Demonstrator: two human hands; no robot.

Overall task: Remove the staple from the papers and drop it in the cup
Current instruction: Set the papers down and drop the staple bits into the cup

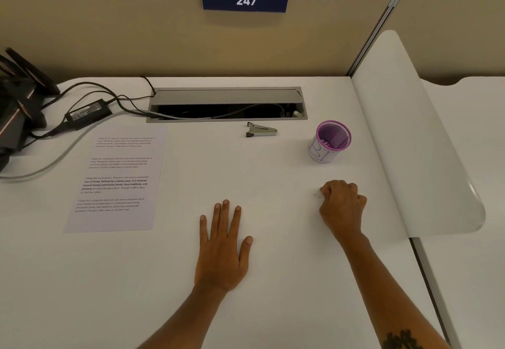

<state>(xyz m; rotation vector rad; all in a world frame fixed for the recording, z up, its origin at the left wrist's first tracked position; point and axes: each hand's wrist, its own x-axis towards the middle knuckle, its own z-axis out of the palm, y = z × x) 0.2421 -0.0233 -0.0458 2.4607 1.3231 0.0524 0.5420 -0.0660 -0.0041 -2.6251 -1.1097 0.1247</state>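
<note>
— White counter [273, 280] is seen below a tan partition bearing the plate 247 [245, 0]. How are things laid out?

— The papers [117, 182] are lain at the left, print up, near the cables [90, 94] and the power brick [88, 113]. The staple itself cannot be made out. The staple remover [261, 130] is set just before the cable trough [228, 105], and the purple mesh cup [329, 141] is stood upright at the right, mouth open, probably so that a staple can be dropped straight in.

— And the hands?

— The left hand [222, 250] is laid flat on the counter, fingers straight, nothing held. The right hand [341, 206] is curled into a loose fist below the cup; whether anything small is pinched in it cannot be told.

— Room for moving?

— Bare counter is left between hands, remover and papers, so reaches seem unobstructed. The curved white divider [410, 130] bounds the right side, close beside the cup, and care would be wanted there.
</note>
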